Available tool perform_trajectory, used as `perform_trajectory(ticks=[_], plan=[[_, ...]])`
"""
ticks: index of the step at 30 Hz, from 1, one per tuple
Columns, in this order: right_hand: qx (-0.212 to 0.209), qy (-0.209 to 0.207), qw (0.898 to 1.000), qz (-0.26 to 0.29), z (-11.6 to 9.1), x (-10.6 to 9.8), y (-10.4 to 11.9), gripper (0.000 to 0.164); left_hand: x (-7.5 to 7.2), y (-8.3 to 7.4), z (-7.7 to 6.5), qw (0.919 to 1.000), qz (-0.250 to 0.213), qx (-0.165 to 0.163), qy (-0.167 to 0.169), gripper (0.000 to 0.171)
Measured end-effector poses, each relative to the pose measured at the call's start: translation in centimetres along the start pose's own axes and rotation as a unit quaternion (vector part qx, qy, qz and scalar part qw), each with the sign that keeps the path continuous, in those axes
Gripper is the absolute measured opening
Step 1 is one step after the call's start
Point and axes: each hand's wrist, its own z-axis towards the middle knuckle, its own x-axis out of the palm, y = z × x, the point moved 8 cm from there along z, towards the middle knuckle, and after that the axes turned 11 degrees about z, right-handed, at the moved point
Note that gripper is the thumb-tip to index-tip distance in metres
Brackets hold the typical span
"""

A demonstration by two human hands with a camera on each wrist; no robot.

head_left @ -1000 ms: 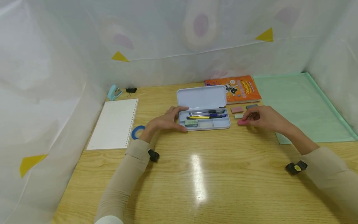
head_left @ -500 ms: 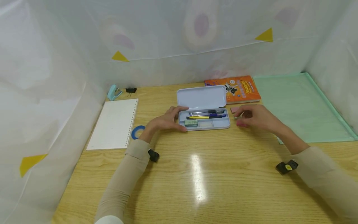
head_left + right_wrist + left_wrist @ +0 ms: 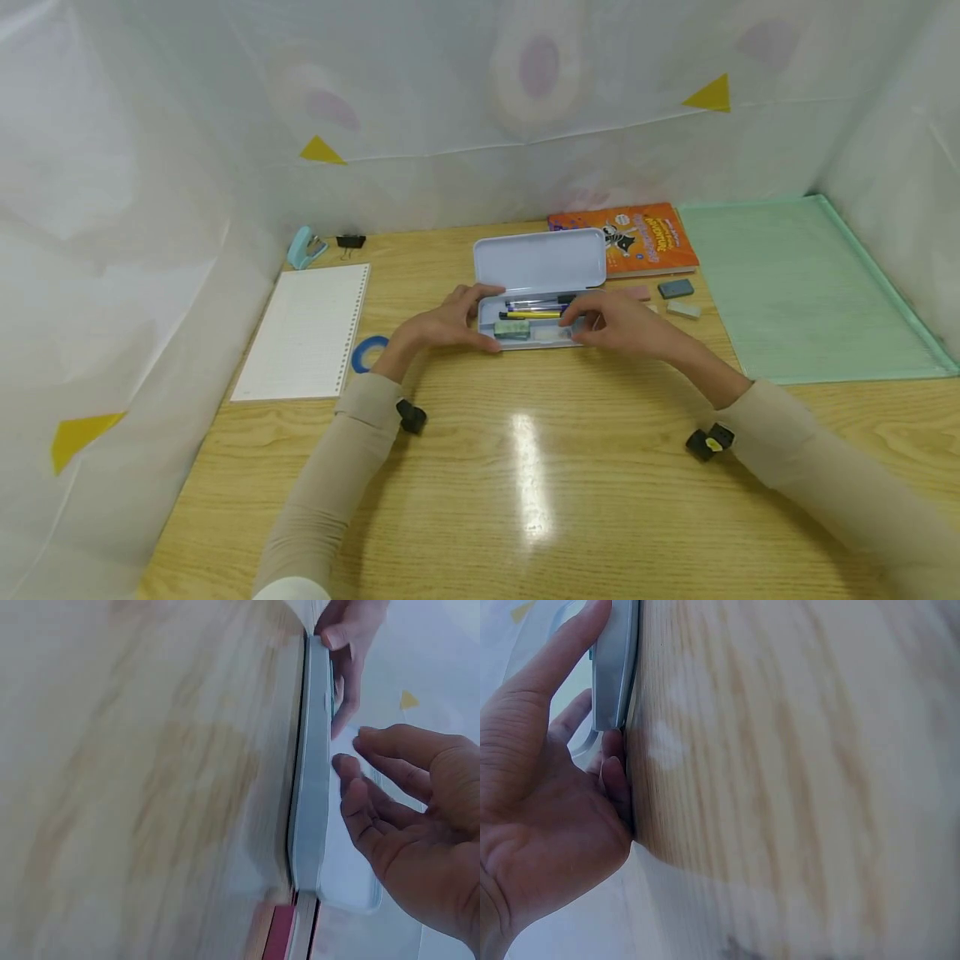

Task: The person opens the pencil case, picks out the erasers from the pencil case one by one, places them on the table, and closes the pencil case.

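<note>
The case (image 3: 540, 345), lid (image 3: 540, 260) raised, lies toward the far edge of the table (image 3: 450, 467), the left hand (image 3: 450, 322) gripping its left end. The right hand (image 3: 628, 323), fingers loosely bent and parted, is over the case's right half. The table spreads wide in front; a book (image 3: 658, 240) crowds the lid's right corner.

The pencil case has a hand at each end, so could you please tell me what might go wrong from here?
First, the right hand's fingers are close to the yellow pen and might knock it askew. Second, the lid is open behind the compartments; a bump could swing it down onto the fingers. Third, the left hand grips the left end; if that hold loosened, the pencil case might slide when touched.
</note>
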Motion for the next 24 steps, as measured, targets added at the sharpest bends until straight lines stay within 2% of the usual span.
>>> perform_trajectory(ticks=[4,8,19,24], plan=[[-0.003,0.034,0.999,-0.022,0.9,1.5,0.6,0.022,0.0,0.0,0.0,1.0000,-0.003,-0.001,-0.001,0.094],[0.001,0.033,0.999,-0.038,1.4,2.0,0.8,0.016,0.0,0.0,-0.1,1.0000,-0.005,-0.004,-0.003,0.094],[0.000,-0.023,1.000,-0.021,1.7,1.9,1.2,0.011,-0.1,0.0,-0.1,0.9999,0.010,-0.001,-0.004,0.094],[0.001,-0.036,0.999,-0.024,2.0,2.0,1.1,0.011,-0.1,-0.1,-0.1,1.0000,0.008,0.002,-0.003,0.094]])
